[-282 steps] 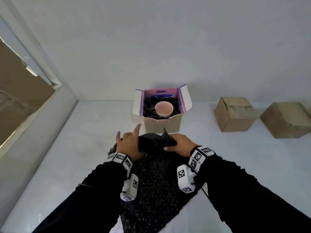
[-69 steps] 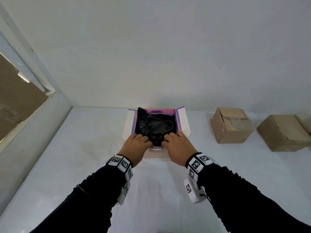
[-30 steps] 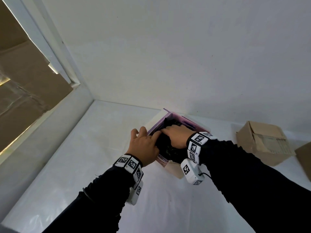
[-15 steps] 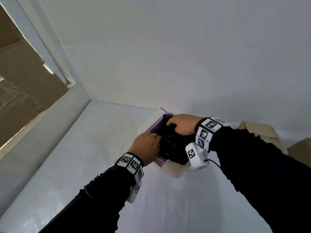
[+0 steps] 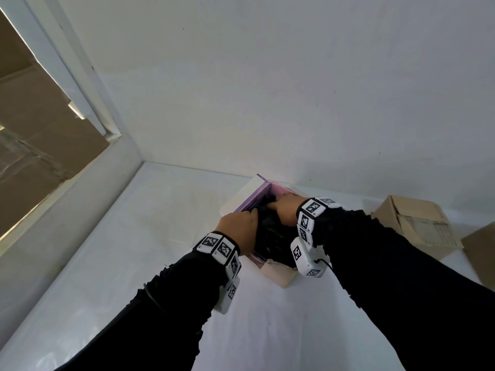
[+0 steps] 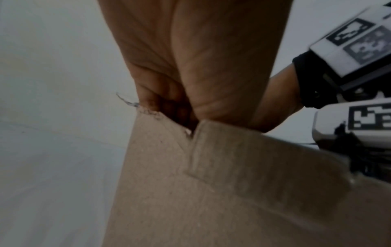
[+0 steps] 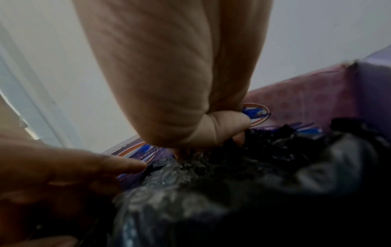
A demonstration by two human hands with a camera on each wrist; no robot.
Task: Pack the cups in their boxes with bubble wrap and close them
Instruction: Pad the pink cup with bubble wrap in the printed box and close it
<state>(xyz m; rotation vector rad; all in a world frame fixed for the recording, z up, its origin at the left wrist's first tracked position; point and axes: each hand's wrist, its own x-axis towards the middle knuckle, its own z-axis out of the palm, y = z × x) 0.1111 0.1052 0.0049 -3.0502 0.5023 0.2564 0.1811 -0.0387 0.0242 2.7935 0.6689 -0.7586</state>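
Note:
The open cup box (image 5: 278, 274), brown outside with purple inner flaps (image 5: 251, 196), stands on the white table. Black bubble wrap (image 5: 270, 236) fills it and hides the cup. My left hand (image 5: 241, 226) reaches over the near left wall, its fingers down inside against the wrap. In the left wrist view the palm (image 6: 190, 66) sits above the cardboard wall (image 6: 211, 192). My right hand (image 5: 284, 207) is at the far side. In the right wrist view its bent thumb and fingers (image 7: 222, 128) dig into the wrap (image 7: 232, 183) next to the purple wall (image 7: 306, 103).
Two shut brown cardboard boxes (image 5: 417, 223) (image 5: 482, 253) lie at the right by the back wall. The white table (image 5: 160, 236) runs into a corner, with a ledge and a window frame (image 5: 67, 210) along the left.
My right hand has moved from the middle of the box to its far side, still in the wrap. My left hand has come off the left flap and gone down into the box.

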